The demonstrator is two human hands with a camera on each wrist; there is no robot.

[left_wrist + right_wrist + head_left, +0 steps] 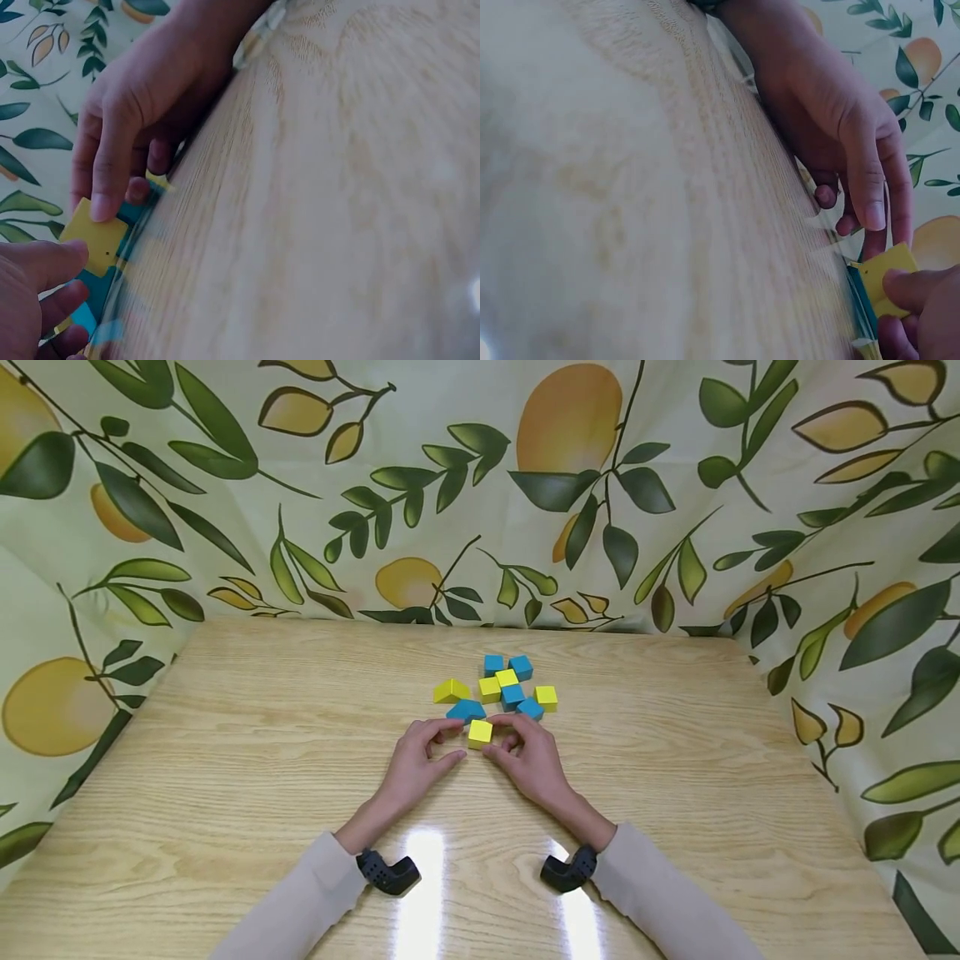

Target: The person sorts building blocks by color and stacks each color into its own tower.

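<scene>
A yellow cube [480, 735] sits between both hands on the wooden table. My right hand [531, 760] pinches it, thumb on the near side and index finger behind. In the right wrist view, the right thumb [919, 289] lies against the yellow face. My left hand [420, 762] is on the cube's other side, thumb and index finger spread with a small gap before it. The left wrist view has the left hand [34, 289] at the lower left edge. Just behind the cube lies a blue wedge-like block [467, 710], close to the left index fingertip.
Behind the hands, several blue and yellow blocks stand in a loose cluster, including a yellow triangular block [452, 692], a blue cube [512, 697] and a yellow cube [546, 698] at the right. A leaf-patterned cloth [465, 560] hangs along the table's back edge.
</scene>
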